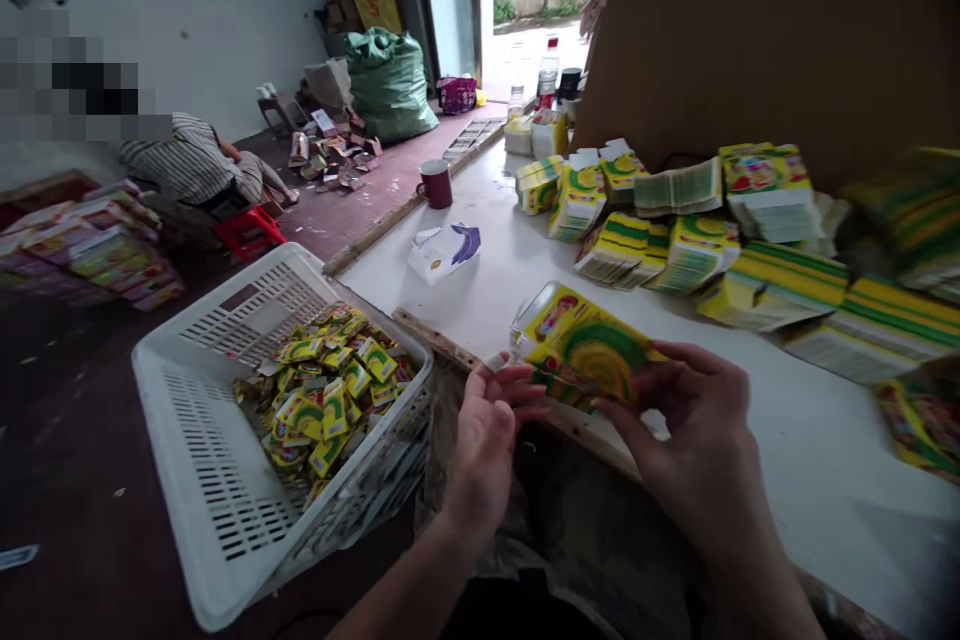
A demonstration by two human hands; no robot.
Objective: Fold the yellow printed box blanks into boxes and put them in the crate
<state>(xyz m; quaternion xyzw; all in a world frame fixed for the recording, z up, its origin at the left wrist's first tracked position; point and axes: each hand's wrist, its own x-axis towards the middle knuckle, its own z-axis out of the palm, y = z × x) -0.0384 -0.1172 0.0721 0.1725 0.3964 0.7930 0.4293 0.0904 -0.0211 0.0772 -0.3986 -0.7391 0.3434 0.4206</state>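
Between thumb and fingers, my right hand grips a yellow and green printed carton by its right end. The carton is tilted above the table's near edge, with a pale flap at its left end. My left hand is close to the carton's lower left side, fingers apart and palm partly turned up. Whether its fingertips touch the carton I cannot tell. Left of my hands, a white plastic basket holds a heap of small yellow and green packets.
Stacks of flat yellow-green cartons line the back and right of the white table. A tissue pack and a dark red mug stand near its left edge. A person sits on a red stool beyond the basket.
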